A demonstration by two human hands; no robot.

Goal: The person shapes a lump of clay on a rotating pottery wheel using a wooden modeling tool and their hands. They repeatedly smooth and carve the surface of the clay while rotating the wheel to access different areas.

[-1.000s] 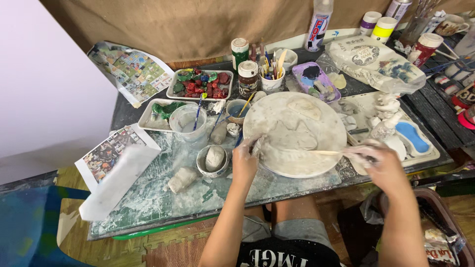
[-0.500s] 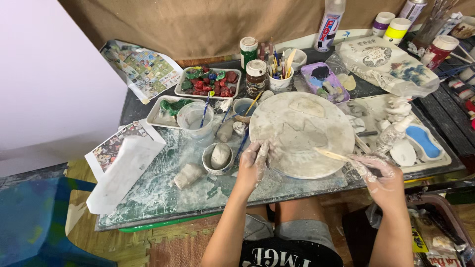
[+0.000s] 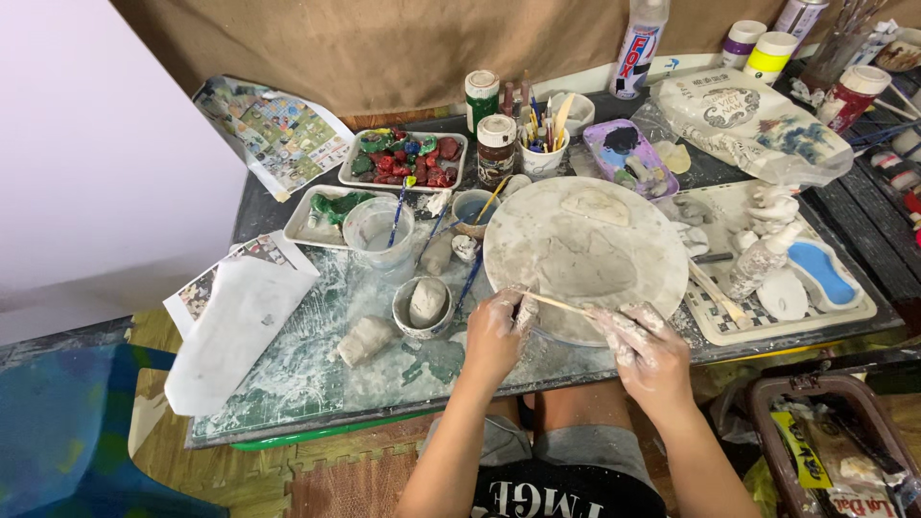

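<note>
A round grey clay-smeared board (image 3: pixel 587 254) lies on the table (image 3: pixel 288 384) in front of me. My left hand (image 3: pixel 494 331), coated in clay, rests at the board's near edge and pinches a small piece of clay there. My right hand (image 3: pixel 645 347), also clay-covered, grips a thin wooden stick (image 3: pixel 552 301) whose tip points left toward the left hand's fingers. A flat patch of clay (image 3: pixel 595 204) sits at the board's far side.
A small bowl with a clay lump (image 3: pixel 423 306) and a loose clay lump (image 3: pixel 364 340) lie left of the board. A water cup (image 3: pixel 380 230), paint trays (image 3: pixel 403 159), jars, a brush cup (image 3: pixel 543 152) and a palette (image 3: pixel 628 155) crowd the back. A tray with white figures (image 3: pixel 782 264) stands right.
Both hands have drawn together at the board's near edge. The stick's tip now meets the left hand's fingers. The view has shifted slightly.
</note>
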